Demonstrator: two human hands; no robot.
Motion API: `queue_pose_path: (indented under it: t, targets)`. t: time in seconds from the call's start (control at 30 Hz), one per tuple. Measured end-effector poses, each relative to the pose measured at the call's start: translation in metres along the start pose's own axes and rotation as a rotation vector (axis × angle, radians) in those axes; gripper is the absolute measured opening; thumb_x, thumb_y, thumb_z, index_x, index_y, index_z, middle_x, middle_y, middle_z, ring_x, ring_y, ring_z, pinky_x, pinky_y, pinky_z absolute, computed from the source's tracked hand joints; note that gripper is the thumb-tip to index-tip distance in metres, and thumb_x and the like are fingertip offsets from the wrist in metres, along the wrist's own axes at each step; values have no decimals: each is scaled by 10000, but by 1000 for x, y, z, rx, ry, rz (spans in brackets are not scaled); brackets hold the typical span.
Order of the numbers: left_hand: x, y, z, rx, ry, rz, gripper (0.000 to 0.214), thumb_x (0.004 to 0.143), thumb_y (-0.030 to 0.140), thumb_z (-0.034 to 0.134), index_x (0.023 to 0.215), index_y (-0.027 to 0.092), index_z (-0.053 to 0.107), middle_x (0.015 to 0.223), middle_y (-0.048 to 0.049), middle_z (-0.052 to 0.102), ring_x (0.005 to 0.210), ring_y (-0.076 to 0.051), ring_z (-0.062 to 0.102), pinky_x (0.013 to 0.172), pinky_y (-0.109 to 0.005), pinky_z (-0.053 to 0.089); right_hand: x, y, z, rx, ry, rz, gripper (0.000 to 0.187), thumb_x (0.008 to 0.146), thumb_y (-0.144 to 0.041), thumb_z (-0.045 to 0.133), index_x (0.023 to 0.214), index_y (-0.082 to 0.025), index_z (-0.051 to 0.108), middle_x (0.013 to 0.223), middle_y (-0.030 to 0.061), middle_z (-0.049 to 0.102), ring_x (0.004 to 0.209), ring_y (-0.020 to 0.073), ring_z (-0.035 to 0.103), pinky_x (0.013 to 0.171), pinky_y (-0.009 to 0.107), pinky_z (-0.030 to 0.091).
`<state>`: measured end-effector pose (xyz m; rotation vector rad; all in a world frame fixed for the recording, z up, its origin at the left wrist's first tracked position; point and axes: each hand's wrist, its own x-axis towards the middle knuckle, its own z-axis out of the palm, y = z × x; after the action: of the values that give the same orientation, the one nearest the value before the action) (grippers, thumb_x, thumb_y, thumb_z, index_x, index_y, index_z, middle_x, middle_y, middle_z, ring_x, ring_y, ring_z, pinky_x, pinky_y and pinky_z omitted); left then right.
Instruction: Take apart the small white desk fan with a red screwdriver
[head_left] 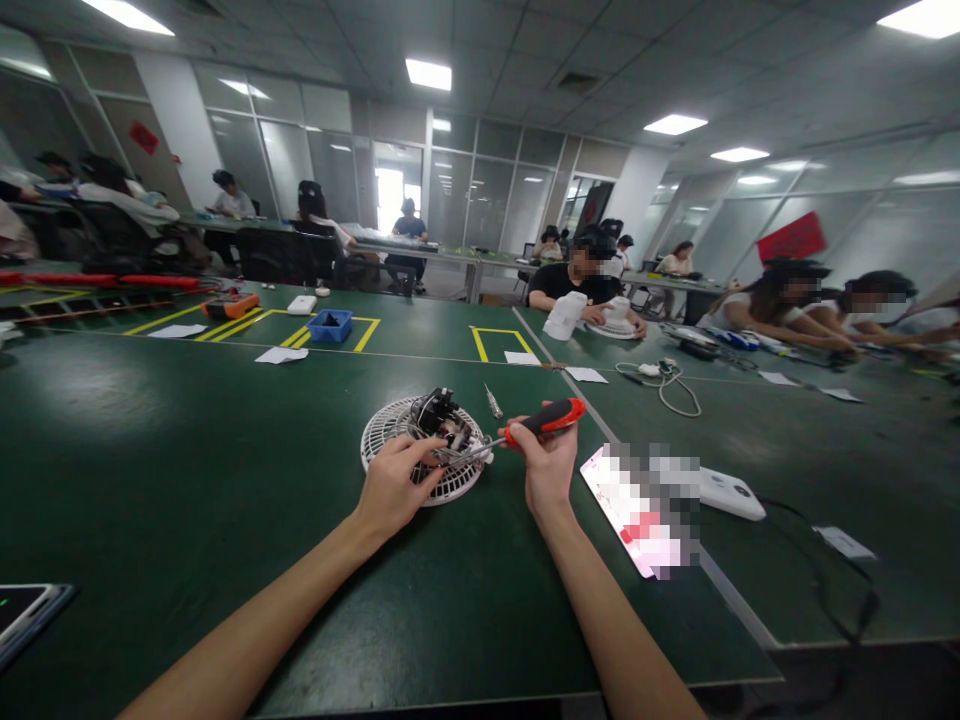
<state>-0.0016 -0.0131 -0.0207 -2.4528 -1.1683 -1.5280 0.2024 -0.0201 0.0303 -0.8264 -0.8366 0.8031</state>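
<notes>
A round white slatted fan grille (379, 432) lies on the green table, bearing a motor assembly (439, 410) with black parts and loose wires. My left hand (396, 482) reaches over the grille's near edge, its thumb and fingers closed around the lower part of the assembly. In my right hand (549, 470) is a screwdriver (551, 415) with a red and black handle. Its shaft points left to the assembly's right side; the tip's exact contact is hard to make out. Just behind, a small pointed metal piece (493, 400) rests on the table.
Right of my right hand lie a pink-white phone (626, 515) and a white device (731, 492) with a black cable. A blue bin (330, 325) and an orange meter (231, 305) stand farther back. Across the table, a person (577, 285) handles white fan parts.
</notes>
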Motion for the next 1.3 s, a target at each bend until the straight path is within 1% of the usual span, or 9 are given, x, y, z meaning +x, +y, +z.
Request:
queue_pose_path:
  t: [0.17,0.3,0.53,0.83,1.13,1.3]
  targets:
    - [0,0,0,-4,5,-3,355,829,153,770,1165,219,676,837,-12,715,801,-200,664,759,-355,545,1,1,0,-10,9,-25,646,628,-255,877,1120,-267,458,802,-53,699,654,191,712,586,321,615]
    - [0,0,0,-6,11,-2,336,842,180,764,1166,220,681,844,-22,725,808,-203,671,756,-357,556,3,3,-1,-12,35,-28,660,620,-266,888,1125,-270,463,792,-66,686,631,180,706,573,313,612]
    - [0,-2,0,-26,48,20,351,858,220,768,1196,220,671,853,-24,743,833,-211,675,784,-376,566,4,3,-2,-2,56,-22,714,610,-288,904,1181,-263,476,808,-50,692,638,187,711,568,309,610]
    - [1,-2,1,-2,66,87,403,836,187,789,1219,220,668,832,-9,736,793,-196,668,774,-350,541,3,2,-1,-17,43,-34,671,603,-298,925,1088,-274,462,781,-52,691,635,201,722,574,324,617]
    - [0,-2,-1,17,76,80,416,848,196,778,1244,218,651,852,-9,744,811,-196,661,785,-354,544,2,1,1,-36,38,-42,687,603,-313,937,1078,-275,441,774,-43,697,629,202,723,560,321,624]
    - [0,-1,-1,18,73,67,418,849,200,778,1247,230,652,861,-4,751,822,-196,667,785,-357,551,4,5,-1,-55,74,-47,723,590,-360,943,1081,-270,420,771,-60,661,609,190,710,549,320,621]
